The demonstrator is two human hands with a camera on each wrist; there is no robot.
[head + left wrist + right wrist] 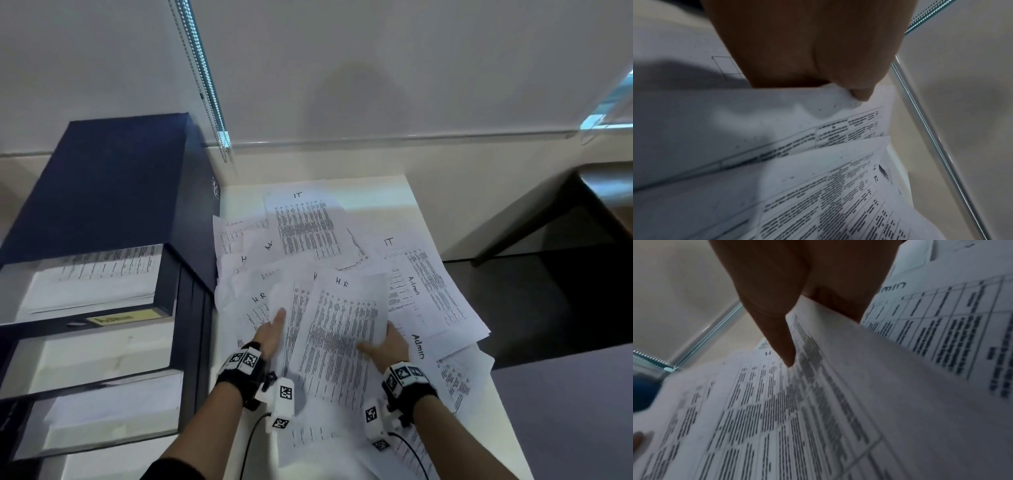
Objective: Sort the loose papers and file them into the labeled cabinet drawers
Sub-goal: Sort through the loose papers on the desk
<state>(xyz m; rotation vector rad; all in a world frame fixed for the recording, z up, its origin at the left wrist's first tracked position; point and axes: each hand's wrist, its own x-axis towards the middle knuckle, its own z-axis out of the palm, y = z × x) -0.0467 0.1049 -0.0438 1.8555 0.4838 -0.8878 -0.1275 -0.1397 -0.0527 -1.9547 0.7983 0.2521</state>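
Note:
Loose printed papers cover the white table [383, 190], hand-marked IT [305, 226], Admin [418, 346] and H.R. My two hands lift a few H.R sheets [342, 329] slightly off the pile. My left hand [275, 329] pinches their left edge, with the thumb [859, 92] on top. At the right edge my right hand [383, 342] grips them, its thumb [781, 340] lying on the print [838, 402]. The fingers under the sheets are hidden. A dark blue cabinet [113, 192] stands to the left with three drawers pulled out.
The top drawer [89, 284] holds papers and carries a yellow Admin label [116, 318]. The two lower drawers [85, 356] also show white sheets. A blind cord [202, 75] hangs behind the cabinet. A dark desk [603, 192] stands at the right, across a gap.

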